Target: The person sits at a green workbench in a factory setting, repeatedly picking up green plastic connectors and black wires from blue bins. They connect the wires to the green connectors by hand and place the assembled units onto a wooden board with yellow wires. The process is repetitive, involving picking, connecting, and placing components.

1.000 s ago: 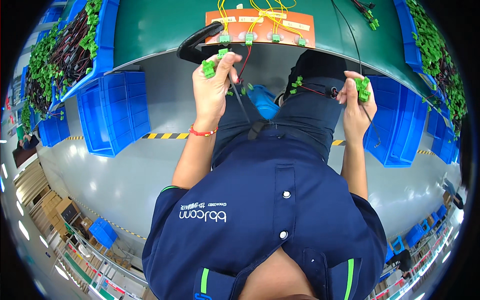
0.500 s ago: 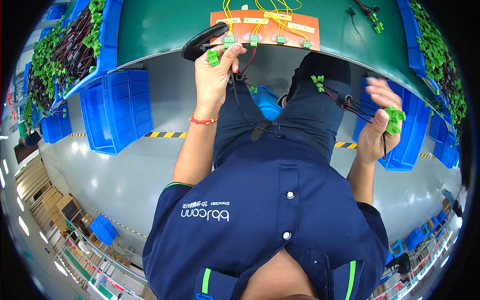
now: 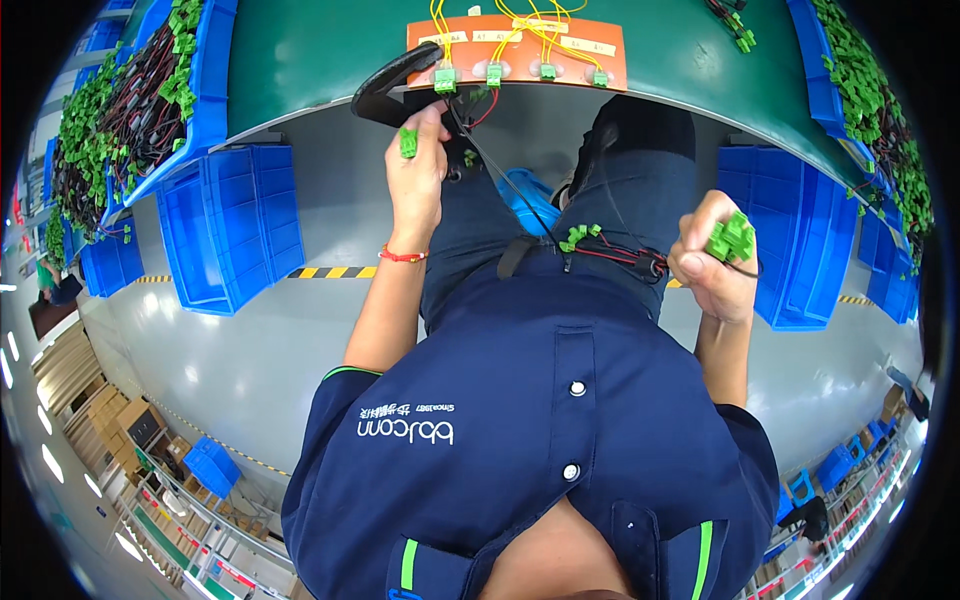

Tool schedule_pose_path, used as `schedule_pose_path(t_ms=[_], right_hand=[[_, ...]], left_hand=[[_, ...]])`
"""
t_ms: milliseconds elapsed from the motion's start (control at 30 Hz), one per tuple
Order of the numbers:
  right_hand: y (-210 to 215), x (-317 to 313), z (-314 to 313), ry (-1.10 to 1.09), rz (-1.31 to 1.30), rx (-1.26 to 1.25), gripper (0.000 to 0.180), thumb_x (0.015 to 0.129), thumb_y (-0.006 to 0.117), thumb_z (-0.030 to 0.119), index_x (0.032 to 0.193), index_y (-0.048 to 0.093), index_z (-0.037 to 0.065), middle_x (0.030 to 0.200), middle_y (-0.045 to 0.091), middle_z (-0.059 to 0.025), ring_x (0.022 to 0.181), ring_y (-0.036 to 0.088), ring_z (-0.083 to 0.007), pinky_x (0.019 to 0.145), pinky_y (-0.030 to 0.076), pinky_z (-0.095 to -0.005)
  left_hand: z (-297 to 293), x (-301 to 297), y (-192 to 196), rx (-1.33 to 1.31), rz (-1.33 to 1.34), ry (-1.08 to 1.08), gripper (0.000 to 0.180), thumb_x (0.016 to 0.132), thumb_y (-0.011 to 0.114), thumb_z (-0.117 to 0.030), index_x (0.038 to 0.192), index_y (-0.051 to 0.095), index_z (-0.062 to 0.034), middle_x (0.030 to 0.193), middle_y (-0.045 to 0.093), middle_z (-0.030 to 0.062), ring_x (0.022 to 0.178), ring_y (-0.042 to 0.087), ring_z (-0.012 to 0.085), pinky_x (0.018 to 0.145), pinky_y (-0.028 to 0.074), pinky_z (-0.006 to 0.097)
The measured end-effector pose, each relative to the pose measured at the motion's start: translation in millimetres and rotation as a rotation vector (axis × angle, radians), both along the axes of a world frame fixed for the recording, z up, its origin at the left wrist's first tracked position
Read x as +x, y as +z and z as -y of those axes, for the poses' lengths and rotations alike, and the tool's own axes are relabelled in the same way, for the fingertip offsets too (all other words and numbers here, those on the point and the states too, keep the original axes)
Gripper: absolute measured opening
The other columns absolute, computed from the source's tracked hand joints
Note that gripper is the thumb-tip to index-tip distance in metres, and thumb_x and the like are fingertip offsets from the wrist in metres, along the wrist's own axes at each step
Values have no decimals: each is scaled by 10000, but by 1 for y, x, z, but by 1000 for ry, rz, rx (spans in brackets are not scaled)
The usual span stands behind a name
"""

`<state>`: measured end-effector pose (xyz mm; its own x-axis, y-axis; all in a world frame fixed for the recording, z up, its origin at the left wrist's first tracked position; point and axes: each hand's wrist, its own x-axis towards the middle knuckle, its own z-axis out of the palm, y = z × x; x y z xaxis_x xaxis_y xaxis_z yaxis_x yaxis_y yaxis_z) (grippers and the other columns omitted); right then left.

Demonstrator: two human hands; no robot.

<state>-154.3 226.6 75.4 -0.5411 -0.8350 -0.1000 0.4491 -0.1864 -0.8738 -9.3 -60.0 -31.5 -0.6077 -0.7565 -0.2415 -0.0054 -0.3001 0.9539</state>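
Note:
My left hand (image 3: pixel 415 185) is closed on a green terminal connector (image 3: pixel 408 142), held just below the left end of an orange board (image 3: pixel 612 52). Several green sockets sit along the board's near edge, with yellow wires running up from them. Black and red leads hang by my left fingers. Over on the right, my right hand (image 3: pixel 718 265) grips a cluster of green connectors (image 3: pixel 730 237). From it a red-and-black wire harness (image 3: pixel 640 262) trails left across my lap, ending in more green plugs (image 3: pixel 580 237). A black curved strap-like piece (image 3: pixel 385 88) juts from the board's left end.
The green worktable (image 3: pixel 320 60) curves across the top. Blue bins heaped with wired green connectors stand at its left (image 3: pixel 212 80) and right (image 3: pixel 815 75) ends. Empty-looking blue crates (image 3: pixel 225 230) stand below. A small harness (image 3: pixel 735 25) lies on the table's far right.
My right hand has come left and closer to my body, and its harness now lies across my lap. My left hand has dropped slightly away from the board's left socket, still holding its connector.

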Motion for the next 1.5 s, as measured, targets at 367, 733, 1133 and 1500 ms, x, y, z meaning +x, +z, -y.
schedule_pose_path(t_ms=[367, 733, 1133, 1500], right_hand=[[-71, 1, 34, -23, 356, 356, 296, 1033, 548, 243, 1054, 664, -29, 584, 408, 68, 422, 252, -5, 377, 199, -202], [-87, -2, 50, -314, 517, 49, 288, 1012, 553, 170, 1235, 611, -3, 1245, 674, -160, 415, 281, 4, 373, 256, -175], [-59, 4, 85, -159, 141, 85, 263, 1044, 519, 225, 1089, 611, -17, 733, 651, -78, 398, 286, -21, 388, 247, -218], [-48, 28, 100, -19, -231, 160, 105, 1016, 585, 124, 1026, 592, 20, 749, 653, -22, 715, 598, -59, 659, 479, -218]], left_hand=[[-26, -17, -2, 398, -75, -614, 285, 1003, 600, -159, 1255, 590, -27, 1043, 668, 68, 514, 322, -13, 439, 236, 160], [-47, -1, -6, 797, -393, -631, 162, 1014, 560, -143, 1141, 543, -44, 1083, 620, 112, 496, 303, 3, 410, 250, 155], [-39, 18, 10, 279, -97, 1, 247, 1030, 540, -126, 1221, 588, 24, 796, 574, 17, 490, 322, 4, 425, 238, 185], [-63, -14, 80, -369, -57, -353, 389, 985, 650, -114, 1360, 593, -31, 715, 513, -47, 658, 466, 23, 594, 406, 202]])
